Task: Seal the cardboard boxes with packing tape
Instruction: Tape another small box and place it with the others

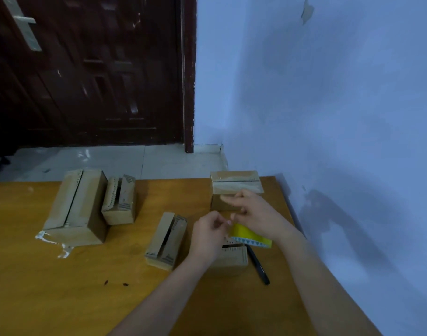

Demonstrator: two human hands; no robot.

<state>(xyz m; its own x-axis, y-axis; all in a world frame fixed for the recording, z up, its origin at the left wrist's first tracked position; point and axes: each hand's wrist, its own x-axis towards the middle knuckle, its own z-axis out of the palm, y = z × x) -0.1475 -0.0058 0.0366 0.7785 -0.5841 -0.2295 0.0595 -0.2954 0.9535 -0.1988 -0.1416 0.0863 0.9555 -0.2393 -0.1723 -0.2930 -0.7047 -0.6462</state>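
Note:
My right hand [256, 212] holds a yellow tape roll [252, 236] with a blue-and-white patterned edge, just above a small cardboard box [233, 259]. My left hand [207, 235] meets it from the left, with the fingertips pinched together at the roll's edge as if on the tape end. The clear tape itself is too faint to see. Behind the hands stands a box [235, 186] with glossy tape over its top seam. A narrow box [167, 241] with open flaps lies left of my hands.
A large box [74, 207] and a small one [120, 202] leaning on it sit at the back left of the wooden table [62, 287]. Crumpled clear tape [55, 243] lies beside them. A black pen [257, 265] lies right of the near box. The blue wall runs along the table's right edge.

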